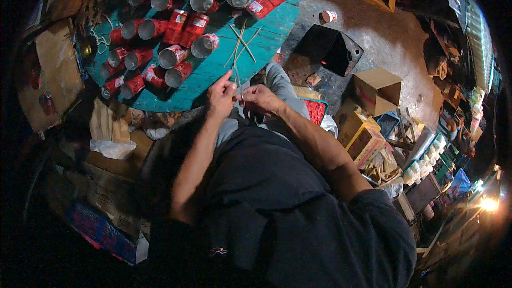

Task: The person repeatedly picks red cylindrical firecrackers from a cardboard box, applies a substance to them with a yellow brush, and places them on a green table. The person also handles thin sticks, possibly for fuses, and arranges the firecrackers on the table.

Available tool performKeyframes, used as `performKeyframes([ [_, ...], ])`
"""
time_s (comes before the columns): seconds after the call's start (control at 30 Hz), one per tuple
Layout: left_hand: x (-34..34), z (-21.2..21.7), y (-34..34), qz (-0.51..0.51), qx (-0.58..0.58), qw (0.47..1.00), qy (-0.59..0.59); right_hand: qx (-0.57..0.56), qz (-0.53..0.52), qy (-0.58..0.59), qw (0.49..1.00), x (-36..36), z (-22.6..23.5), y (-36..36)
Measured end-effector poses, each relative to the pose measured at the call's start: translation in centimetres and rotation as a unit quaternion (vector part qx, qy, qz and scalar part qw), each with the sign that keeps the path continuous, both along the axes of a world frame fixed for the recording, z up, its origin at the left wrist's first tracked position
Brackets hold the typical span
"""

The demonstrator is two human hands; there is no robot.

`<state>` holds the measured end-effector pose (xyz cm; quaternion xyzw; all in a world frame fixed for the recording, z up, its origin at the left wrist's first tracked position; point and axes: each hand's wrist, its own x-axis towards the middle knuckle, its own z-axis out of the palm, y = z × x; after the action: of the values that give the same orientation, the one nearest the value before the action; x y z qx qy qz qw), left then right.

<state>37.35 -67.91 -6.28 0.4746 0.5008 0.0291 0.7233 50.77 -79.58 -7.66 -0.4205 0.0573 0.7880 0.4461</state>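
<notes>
In front of my lap, at the near edge of a turquoise table (277, 21), my two hands work close together. My left hand (220, 96) pinches a thin, pale stick-like piece (238, 79) that points away from me. My right hand (261, 100) is closed beside it, its fingertips at the near end of that piece; a small greyish bit shows there, too small to name. Just beyond lie a few thin sticks (242, 44), crossed over each other. Several red-labelled metal cans (173, 56) cover the table's left and far parts, many on their sides with open ends showing.
Right of the table, a black bin-like box (344, 56) lies on the floor near an open cardboard box (377, 90). A red-filled container (316, 111) is by my right leg. Cartons (362, 136) are stacked at right. A white cord (98, 40) lies at the table's left edge.
</notes>
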Motion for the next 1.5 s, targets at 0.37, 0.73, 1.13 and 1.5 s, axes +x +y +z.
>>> performKeyframes([
  [0.37, 0.4, 1.8, -0.7, -0.034, -0.008, 0.999, -0.038, 0.029, -0.111, -0.414, 0.903, 3.1, 2.9, 2.0],
  [0.73, -6.1, 3.2, -1.5, 0.067, 0.01, 0.997, 0.05, 0.017, 0.055, -0.717, 0.694, 3.5, 0.3, 6.2],
  [1.13, -1.3, 3.3, -1.6, 0.039, 0.034, 0.999, 0.004, -0.018, -0.321, -0.233, 0.918, 0.7, 2.0, 2.4],
  [1.5, 0.8, 1.3, -2.6, -0.045, 0.152, 0.983, 0.093, 0.027, -0.244, -0.394, 0.886, 6.1, -0.9, 4.8],
])
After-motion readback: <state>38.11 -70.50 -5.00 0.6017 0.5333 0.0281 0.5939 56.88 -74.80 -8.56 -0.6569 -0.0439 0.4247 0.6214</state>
